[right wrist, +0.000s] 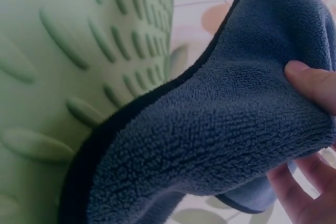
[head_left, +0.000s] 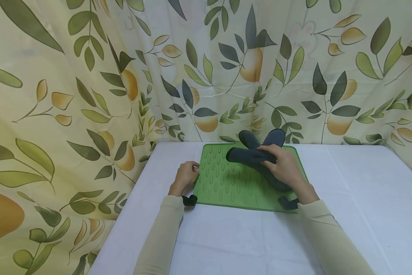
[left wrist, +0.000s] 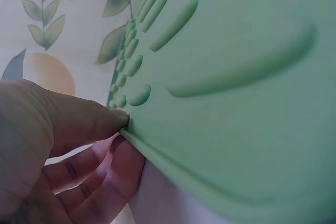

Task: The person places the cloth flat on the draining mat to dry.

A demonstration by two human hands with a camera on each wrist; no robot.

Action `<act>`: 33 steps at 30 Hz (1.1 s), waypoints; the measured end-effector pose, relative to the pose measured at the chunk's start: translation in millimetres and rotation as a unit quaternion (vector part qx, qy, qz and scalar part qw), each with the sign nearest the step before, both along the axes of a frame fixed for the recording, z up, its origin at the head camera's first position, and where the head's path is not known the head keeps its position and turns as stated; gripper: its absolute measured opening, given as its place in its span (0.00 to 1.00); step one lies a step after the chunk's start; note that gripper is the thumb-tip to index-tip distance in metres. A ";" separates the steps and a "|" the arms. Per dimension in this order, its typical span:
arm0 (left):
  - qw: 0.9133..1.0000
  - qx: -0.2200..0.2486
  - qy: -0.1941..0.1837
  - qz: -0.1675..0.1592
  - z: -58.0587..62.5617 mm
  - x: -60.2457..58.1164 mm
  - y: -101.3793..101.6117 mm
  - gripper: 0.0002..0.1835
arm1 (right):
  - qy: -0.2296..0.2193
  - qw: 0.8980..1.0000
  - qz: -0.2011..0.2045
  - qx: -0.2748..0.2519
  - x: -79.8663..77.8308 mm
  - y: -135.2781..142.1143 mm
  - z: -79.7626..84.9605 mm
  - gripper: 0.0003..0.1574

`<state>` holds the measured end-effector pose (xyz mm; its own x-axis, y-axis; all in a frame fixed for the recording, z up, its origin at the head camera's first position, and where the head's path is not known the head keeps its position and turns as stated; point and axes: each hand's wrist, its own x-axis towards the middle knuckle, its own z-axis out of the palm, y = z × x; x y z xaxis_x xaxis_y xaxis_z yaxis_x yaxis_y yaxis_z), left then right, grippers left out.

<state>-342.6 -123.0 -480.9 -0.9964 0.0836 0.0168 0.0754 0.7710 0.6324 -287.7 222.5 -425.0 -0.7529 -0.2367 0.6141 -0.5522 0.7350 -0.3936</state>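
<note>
A green silicone mat (head_left: 223, 187) with raised oval ridges lies on the white-covered table. At its left edge my left hand (head_left: 186, 174) pinches the rim between thumb and fingers, as the left wrist view shows close up on the mat (left wrist: 236, 129). My right hand (head_left: 285, 164) grips a bunched dark blue-grey cloth (head_left: 247, 156) with a black edge, over the right part of the mat. In the right wrist view the thumb presses on the plush cloth (right wrist: 210, 124) from one side, with fingers on the other. Some of the cloth's folds hide part of the mat.
The table's white cover (head_left: 233, 240) stretches around the mat on all sides. A leaf-and-fruit patterned curtain (head_left: 206, 76) hangs behind the table and along its left side. Dark straps (head_left: 190, 200) sit at both wrists.
</note>
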 end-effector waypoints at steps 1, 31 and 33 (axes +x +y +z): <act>1.000 -0.002 0.001 0.000 -0.2 -0.4 -0.2 0.19 | -0.005 1.000 0.003 0.003 -0.4 -1.8 -0.9 0.32; 1.000 0.000 0.006 -0.001 0.6 -1.0 -1.0 0.20 | -0.134 0.986 0.074 0.071 -0.1 -26.5 -28.6 0.31; 1.000 0.000 0.007 -0.001 0.2 -0.9 -1.1 0.20 | -0.145 0.984 0.078 0.072 -0.1 -27.1 -30.2 0.31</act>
